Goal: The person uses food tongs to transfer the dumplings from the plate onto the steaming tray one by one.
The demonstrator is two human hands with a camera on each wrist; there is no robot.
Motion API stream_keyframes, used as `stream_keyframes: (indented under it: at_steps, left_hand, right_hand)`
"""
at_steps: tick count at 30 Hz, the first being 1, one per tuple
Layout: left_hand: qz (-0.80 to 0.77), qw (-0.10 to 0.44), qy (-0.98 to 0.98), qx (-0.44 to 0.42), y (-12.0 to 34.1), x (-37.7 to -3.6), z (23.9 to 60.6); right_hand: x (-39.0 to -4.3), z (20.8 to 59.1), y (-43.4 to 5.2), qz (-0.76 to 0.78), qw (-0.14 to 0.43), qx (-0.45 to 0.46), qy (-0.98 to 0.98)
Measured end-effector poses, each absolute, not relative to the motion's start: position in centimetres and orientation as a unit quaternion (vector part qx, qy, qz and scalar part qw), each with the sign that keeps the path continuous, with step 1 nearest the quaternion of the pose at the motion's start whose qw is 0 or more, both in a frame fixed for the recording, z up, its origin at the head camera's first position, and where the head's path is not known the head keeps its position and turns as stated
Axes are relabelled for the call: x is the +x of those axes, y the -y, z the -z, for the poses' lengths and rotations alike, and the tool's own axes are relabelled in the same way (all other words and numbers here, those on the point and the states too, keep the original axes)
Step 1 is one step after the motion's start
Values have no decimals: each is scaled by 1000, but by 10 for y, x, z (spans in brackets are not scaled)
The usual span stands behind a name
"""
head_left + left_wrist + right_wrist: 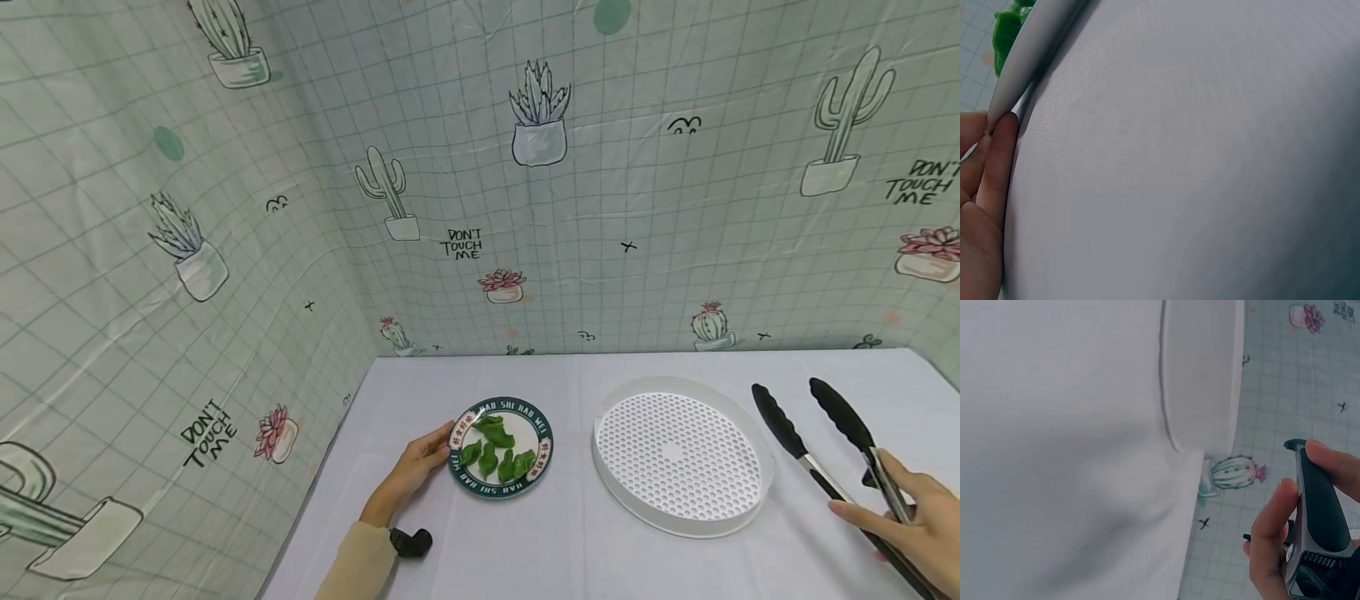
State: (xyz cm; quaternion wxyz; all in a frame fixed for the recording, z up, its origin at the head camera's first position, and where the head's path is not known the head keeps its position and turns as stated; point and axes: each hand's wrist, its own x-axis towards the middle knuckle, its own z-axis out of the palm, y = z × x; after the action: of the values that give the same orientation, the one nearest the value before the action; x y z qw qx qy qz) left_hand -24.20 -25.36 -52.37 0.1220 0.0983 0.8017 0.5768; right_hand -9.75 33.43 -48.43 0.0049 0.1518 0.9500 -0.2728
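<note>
The right hand (911, 521) grips the tongs (825, 446), whose open arms point away from it, while the green dumplings (497, 454) lie far to its left, just beside the straight fingers of the left hand (412, 471) touching the plate (459, 479).

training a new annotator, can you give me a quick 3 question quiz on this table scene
1. True or false: the perforated white tray has green dumplings lying in it.
2. Which hand holds the black-tipped tongs? A left hand B right hand C neither
3. Fill in: the left hand's fingertips touch the rim of the ____.

Key
1. False, they lie on the small plate.
2. B
3. small plate
</note>
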Motion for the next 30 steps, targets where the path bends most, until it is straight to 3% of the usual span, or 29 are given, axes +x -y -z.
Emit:
stream_keyframes:
  at_steps: [17, 30]
  left_hand:
    - [-581, 121, -799, 97, 256, -242, 526]
    - [-579, 123, -798, 116, 257, -241, 525]
  right_hand:
    - [-91, 456, -266, 362, 54, 18, -930]
    - [-87, 459, -186, 560, 103, -102, -816]
